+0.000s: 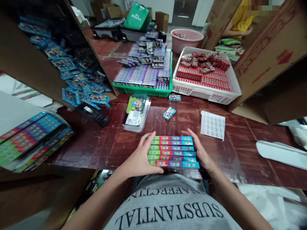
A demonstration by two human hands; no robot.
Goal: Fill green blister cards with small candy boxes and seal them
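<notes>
Several narrow candy packs (171,151), banded green, red, purple and blue, lie side by side in a block at the table's front edge. My left hand (144,156) wraps round the block's left end, thumb along the near side. At the right end, my right hand (200,150) presses its fingers against the packs, so the block sits gripped between both hands. Beyond it lie a small blue candy box (169,113) and another blue box (174,97). A clear plastic case (136,113) with a printed card stands off to the left.
A green tray (144,90) of purple boxes and a white basket (206,94) of red boxes stand at the back. Blue packets (69,70) spill from a carton at left. A label sheet (213,125) lies right. A person in yellow (240,20) is behind.
</notes>
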